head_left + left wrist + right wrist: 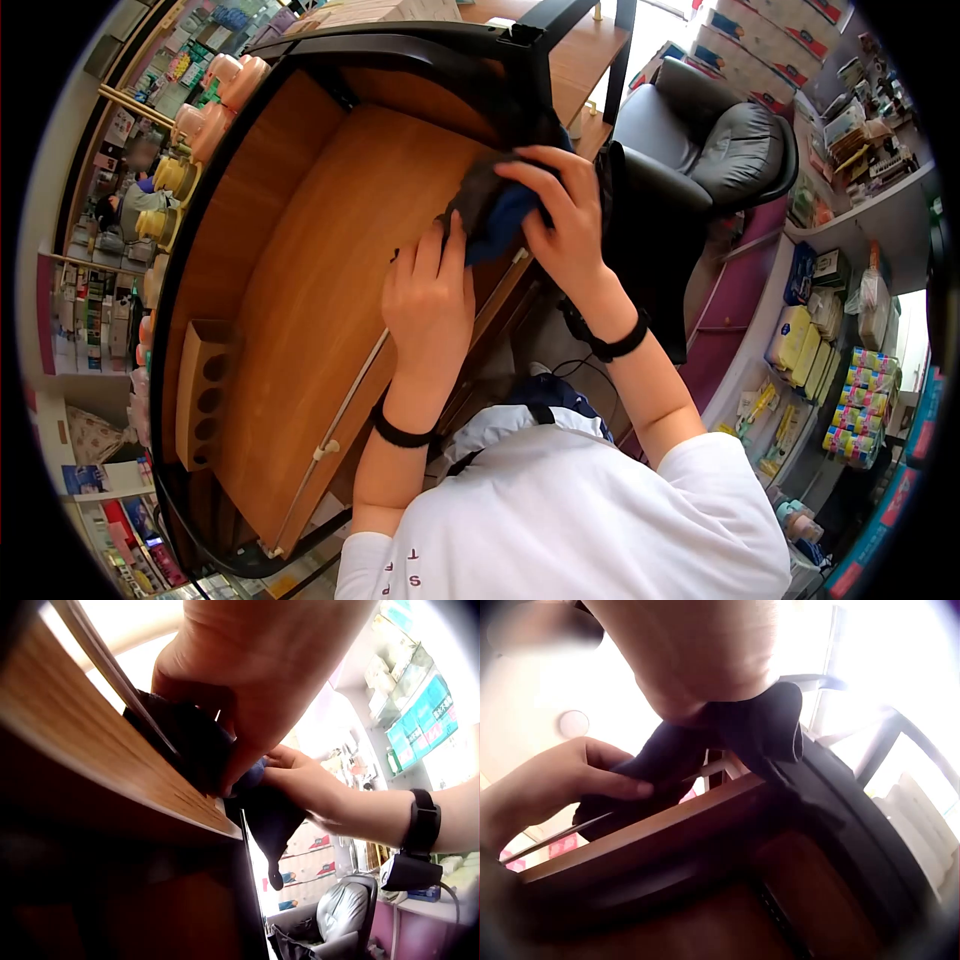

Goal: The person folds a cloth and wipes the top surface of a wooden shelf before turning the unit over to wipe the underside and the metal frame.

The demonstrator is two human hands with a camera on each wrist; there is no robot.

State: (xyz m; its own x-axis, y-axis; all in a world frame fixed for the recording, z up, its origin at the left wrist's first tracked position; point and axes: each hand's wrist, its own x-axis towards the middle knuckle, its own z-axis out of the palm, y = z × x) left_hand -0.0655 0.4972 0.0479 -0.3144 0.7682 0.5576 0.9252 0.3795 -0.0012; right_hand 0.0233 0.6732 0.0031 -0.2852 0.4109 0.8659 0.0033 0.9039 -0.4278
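Both hands hold a dark cloth [484, 190] with a blue side over the front edge of a wooden desktop [310, 260]. In the head view, the left hand [430, 295] has its fingertips on the cloth's near end. Across from it, the right hand [572, 215] grips the blue side with bent fingers. The left thumb presses into the dark cloth [622, 802] in the right wrist view. From the left wrist, the cloth [199, 742] bunches under the left hand beside the wood edge, and a loose flap hangs below the right hand [307, 780].
A thin metal rod [345, 400] runs along the desktop's front edge. A dark frame [400, 45] curves round the desk's back. A wooden holder with round holes [205, 395] stands at the left. A grey armchair [735, 150] and stocked shelves [830, 340] are on the right.
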